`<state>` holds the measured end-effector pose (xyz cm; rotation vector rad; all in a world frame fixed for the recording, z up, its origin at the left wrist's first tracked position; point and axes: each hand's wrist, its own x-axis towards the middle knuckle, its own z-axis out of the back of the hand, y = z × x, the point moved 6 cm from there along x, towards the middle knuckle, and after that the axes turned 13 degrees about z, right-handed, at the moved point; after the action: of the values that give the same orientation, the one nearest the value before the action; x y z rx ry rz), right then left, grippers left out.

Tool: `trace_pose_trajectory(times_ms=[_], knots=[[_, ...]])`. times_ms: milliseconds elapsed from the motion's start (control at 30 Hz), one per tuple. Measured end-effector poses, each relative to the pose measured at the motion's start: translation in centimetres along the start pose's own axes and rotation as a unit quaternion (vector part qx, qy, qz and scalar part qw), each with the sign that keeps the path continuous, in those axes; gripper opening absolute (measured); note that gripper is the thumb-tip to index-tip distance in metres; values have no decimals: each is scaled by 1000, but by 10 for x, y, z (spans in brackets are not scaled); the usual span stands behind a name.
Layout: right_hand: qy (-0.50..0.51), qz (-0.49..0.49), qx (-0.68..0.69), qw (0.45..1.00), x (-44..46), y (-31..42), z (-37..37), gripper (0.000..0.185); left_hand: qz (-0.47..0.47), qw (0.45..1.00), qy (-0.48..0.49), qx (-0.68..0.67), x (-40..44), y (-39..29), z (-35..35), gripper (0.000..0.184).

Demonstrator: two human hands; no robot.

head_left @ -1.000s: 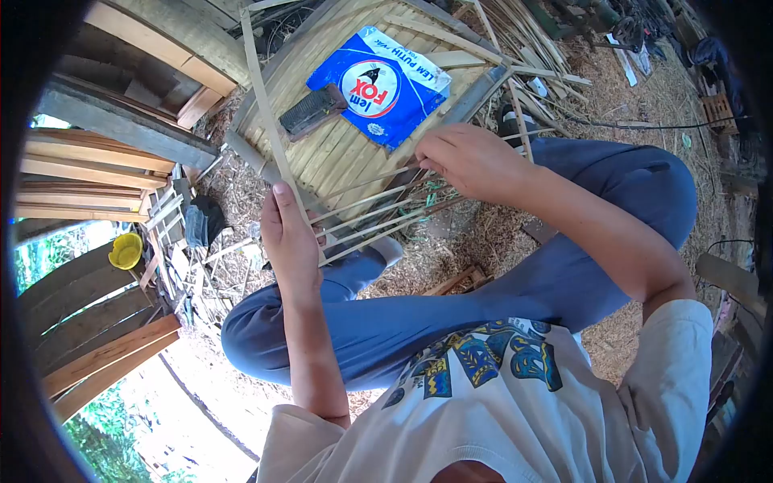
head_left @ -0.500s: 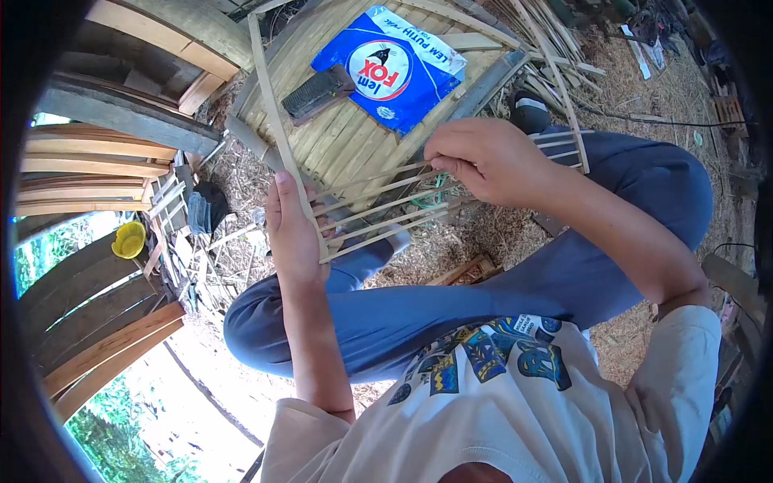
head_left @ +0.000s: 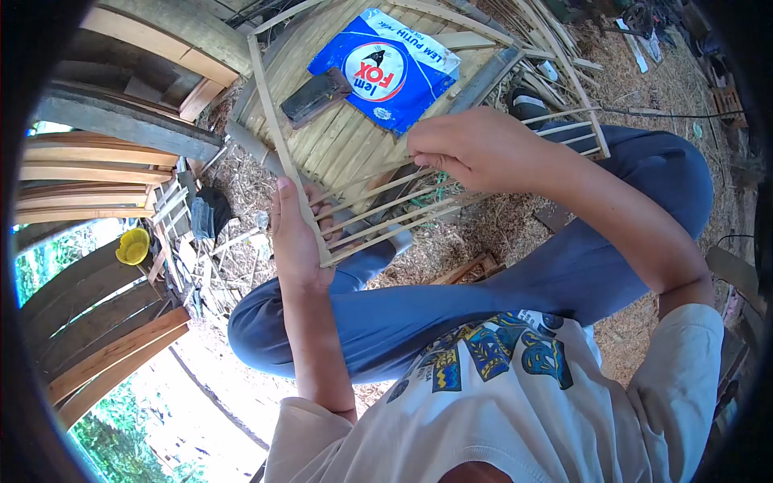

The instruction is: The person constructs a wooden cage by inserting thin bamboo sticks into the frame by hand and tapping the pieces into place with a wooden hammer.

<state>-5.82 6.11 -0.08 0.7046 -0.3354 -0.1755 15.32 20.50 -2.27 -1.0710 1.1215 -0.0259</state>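
A light wooden frame [head_left: 270, 105] strung with several thin parallel slats [head_left: 403, 229] stretches across above my lap. My left hand [head_left: 298, 237] is closed around its left bar, with the thumb on top and the fingertips behind, among the slat ends. My right hand [head_left: 471, 153] is above the middle of the slats, thumb and fingers pinched on the thin upper slat. Its palm covers part of the slats, which reappear to the right. Beyond the hands, a blue and white glue bag [head_left: 435, 84] lies on a slatted bamboo platform [head_left: 342, 153]. A dark block [head_left: 314, 97] rests partly on the bag.
Curved wooden pieces [head_left: 97, 169] are stacked at the left, near a yellow bowl [head_left: 133, 246]. Loose strips [head_left: 555, 72] lie in a pile beyond the platform. Shavings [head_left: 652, 322] cover the ground, and a wood piece [head_left: 467, 270] lies near my legs.
My right hand has shifted slightly left and up along the slats. The frame's right end has moved right and a little upward. My left hand keeps its hold.
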Motion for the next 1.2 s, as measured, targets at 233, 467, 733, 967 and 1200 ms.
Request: trace_pose_trajectory(times_ms=[233,467,733,967,1200], knots=[[22,-15,-40,999,5,10,6,12,34,999,13,-29,-3,5,-14,37],[71,-62,103,990,12,-3,3,11,44,999,11,2,-7,3,-16,41],[78,-79,192,975,19,-13,-12,10,50,998,-5,-24,-12,1,-15,41],[90,-67,182,977,18,-1,-10,14,-13,996,81,-38,-13,-11,-4,43],[73,-56,160,983,5,-3,-9,17,-75,996,51,-7,-9,-8,7,44]])
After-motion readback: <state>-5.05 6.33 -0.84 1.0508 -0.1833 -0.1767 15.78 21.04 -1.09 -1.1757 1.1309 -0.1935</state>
